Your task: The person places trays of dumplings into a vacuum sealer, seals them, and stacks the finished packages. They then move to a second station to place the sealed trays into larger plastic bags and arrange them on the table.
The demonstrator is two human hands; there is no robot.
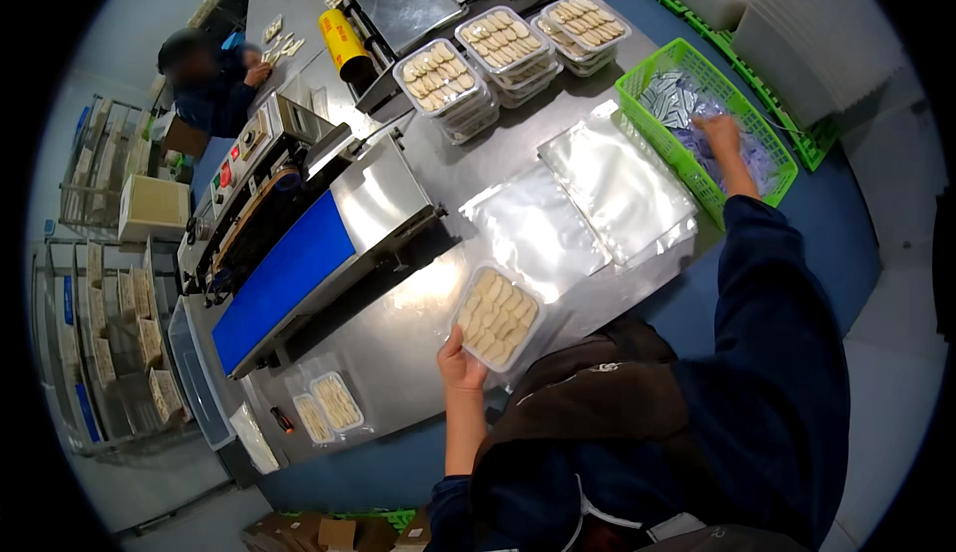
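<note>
My left hand [461, 361] grips the lower left edge of a clear plastic tray [499, 318] filled with rows of pale sliced pieces. Film or a bag seems to surround the tray. Over a green plastic basket [676, 167], my right hand [719, 136] reaches in with curled fingers; whether it pinches anything is too small to tell. Inside the basket lie silver-and-dark striped sachets [667, 96] and purplish clear packets [754, 156]. Between my hands, clear plastic bags lie flat in two piles, a nearer pile [534, 227] and a farther pile [620, 179].
Stacked filled trays [439, 78] stand at the back. A sealing machine [246, 156] with a blue conveyor belt [287, 283] occupies the left. Two bagged trays [336, 400] and a screwdriver [281, 419] lie near the table's left end. A co-worker [205, 82] handles pieces across the table.
</note>
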